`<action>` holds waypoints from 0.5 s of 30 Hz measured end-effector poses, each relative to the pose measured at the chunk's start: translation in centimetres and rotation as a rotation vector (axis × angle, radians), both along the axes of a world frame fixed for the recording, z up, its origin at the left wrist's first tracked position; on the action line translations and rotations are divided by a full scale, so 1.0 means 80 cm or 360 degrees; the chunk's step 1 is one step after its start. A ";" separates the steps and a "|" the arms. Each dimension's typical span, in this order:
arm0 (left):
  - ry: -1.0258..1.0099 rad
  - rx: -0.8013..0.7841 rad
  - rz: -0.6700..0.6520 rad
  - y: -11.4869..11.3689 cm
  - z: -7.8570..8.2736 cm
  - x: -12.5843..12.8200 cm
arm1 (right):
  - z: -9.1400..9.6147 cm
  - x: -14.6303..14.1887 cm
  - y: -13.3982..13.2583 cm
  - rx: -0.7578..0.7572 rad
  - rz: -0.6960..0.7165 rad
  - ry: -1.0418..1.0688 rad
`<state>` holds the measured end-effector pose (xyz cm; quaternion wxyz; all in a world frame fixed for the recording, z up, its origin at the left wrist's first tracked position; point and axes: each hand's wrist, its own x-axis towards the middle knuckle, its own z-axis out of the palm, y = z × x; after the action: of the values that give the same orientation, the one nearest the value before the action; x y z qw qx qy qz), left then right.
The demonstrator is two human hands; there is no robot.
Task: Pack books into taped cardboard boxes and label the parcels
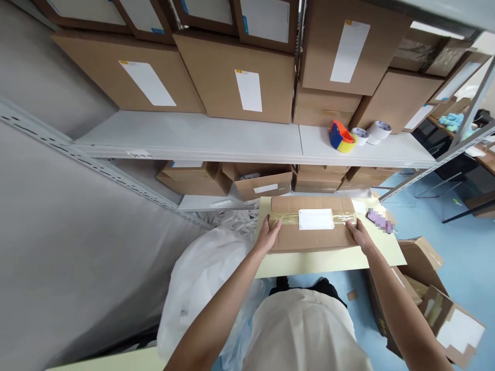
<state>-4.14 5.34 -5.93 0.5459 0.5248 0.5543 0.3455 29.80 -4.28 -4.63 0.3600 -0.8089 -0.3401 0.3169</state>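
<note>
A long brown cardboard box [286, 239] lies on a pale yellow table [301, 260], closed with shiny tape along its top. A white label [316, 219] is stuck across the tape in the middle. My left hand [267, 234] grips the box's left end, thumb on top near the tape. At the opposite end my right hand [360, 236] holds it the same way, fingers partly hidden by the side. A phone [381, 220], blurred in part, rests on the table to the right of the box.
A grey metal shelf [193, 135] ahead carries several labelled cartons. On it stand a colourful tape dispenser [342, 137] and white tape rolls [379, 132]. A large white plastic bag [204, 273] is at my left; opened cardboard boxes [425, 293] lie on the blue floor at right.
</note>
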 end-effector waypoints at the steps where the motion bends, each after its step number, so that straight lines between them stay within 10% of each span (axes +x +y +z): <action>1: -0.0012 -0.0018 0.0008 -0.003 0.002 0.000 | 0.000 -0.004 -0.007 0.0012 0.0012 0.0054; 9: -0.0064 -0.0138 -0.0122 -0.014 0.043 0.017 | 0.028 0.006 -0.072 -0.0029 0.0039 -0.0069; 15: 0.0000 -0.0277 -0.0298 -0.043 0.101 0.098 | 0.063 0.079 -0.164 -0.0110 -0.0071 -0.0223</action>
<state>3.73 1.90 2.12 0.6192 0.5250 0.5307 0.2437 36.13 -17.37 0.44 0.3141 -0.8484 -0.3352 0.2631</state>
